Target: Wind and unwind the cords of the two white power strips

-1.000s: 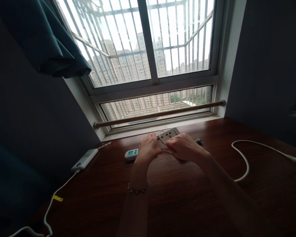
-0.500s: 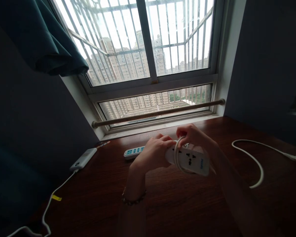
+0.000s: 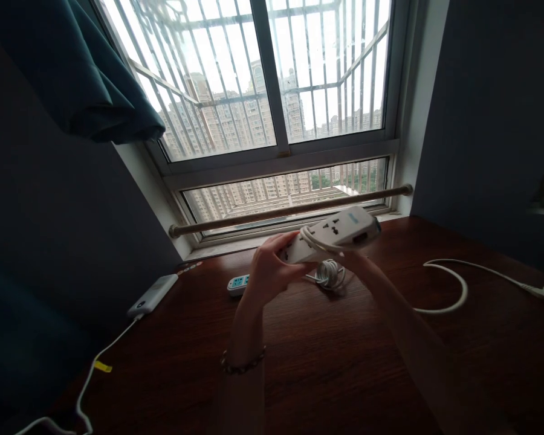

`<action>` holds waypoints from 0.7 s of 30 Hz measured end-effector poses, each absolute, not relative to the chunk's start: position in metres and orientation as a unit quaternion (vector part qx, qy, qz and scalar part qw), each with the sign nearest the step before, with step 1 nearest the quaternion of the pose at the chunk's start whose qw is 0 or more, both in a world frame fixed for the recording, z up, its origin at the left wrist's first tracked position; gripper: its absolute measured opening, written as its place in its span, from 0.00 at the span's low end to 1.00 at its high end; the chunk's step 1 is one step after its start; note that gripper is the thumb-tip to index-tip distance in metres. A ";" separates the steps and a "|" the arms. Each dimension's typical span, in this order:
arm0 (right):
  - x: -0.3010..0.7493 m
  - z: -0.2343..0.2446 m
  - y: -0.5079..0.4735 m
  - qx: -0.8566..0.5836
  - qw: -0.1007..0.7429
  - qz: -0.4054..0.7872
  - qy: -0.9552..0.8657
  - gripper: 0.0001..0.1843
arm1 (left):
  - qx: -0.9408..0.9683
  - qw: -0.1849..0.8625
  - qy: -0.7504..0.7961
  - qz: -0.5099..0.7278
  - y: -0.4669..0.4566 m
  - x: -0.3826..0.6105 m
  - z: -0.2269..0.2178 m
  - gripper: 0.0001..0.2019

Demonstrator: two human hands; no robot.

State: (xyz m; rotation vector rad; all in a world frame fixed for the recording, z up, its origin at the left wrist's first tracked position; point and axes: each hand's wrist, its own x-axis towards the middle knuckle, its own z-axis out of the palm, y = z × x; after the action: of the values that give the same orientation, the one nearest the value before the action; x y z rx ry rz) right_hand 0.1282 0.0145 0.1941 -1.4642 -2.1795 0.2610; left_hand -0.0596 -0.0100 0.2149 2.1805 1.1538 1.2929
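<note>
Over the brown desk [image 3: 308,362], left hand [image 3: 274,270] has a white power strip [image 3: 351,222] by one end. Right hand [image 3: 352,261] is kinda hidden, can't tell its grip.

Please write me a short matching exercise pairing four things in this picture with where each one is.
Things:
1. dark-slotted power strip
2. blue-faced power strip
3. bracelet
4. yellow tag

Places:
A. around the left wrist
B. on a white cable
C. held in the left hand, with a cord looped round it
D. lying on the brown table, partly hidden

Right pairs: 1-C, 2-D, 3-A, 4-B
</note>
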 end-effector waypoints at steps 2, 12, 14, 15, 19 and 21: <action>0.126 0.188 0.022 -0.573 0.231 0.070 -0.783 0.19 | 0.726 0.160 0.462 0.484 -0.002 -0.058 0.210 0.31; 0.127 0.194 0.006 -0.592 0.065 -0.096 -0.797 0.11 | 0.619 -0.122 0.693 0.349 0.010 -0.056 0.204 0.25; 0.125 0.201 -0.003 -0.566 0.094 -0.148 -0.805 0.13 | 0.628 -0.135 0.694 0.326 0.011 -0.053 0.202 0.26; 0.125 0.204 -0.007 -0.552 0.107 -0.164 -0.811 0.13 | 0.638 -0.140 0.688 0.315 0.011 -0.051 0.200 0.26; 0.125 0.212 -0.020 -0.487 0.144 -0.173 -0.844 0.13 | 0.674 -0.152 0.659 0.296 0.012 -0.043 0.191 0.24; 0.127 0.214 -0.023 -0.464 0.163 -0.167 -0.854 0.13 | 0.686 -0.151 0.651 0.288 0.012 -0.038 0.188 0.24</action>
State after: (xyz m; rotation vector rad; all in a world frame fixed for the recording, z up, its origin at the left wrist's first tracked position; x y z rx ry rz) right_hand 0.1271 -0.0227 0.2145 -1.3247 -2.4372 -0.4772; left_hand -0.0380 0.0115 0.1882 2.3898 2.2697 1.0020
